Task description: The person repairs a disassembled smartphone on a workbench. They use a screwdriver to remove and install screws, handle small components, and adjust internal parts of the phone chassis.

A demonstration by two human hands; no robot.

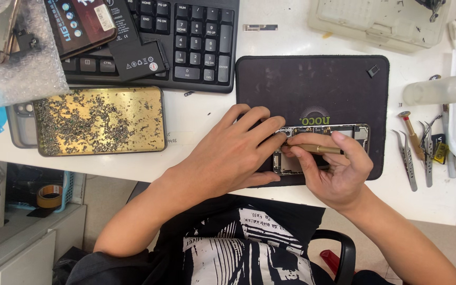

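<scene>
Metal, matt rubber and plastic under your hands.
Your right hand [339,171] holds a brushed brass-coloured metal screwdriver [317,149] over an opened phone [354,132] with a shiny metal frame, on a matt dark mat [312,84]; the white counter [201,121] looks smooth; the gold tray [101,121] is glossy.
</scene>
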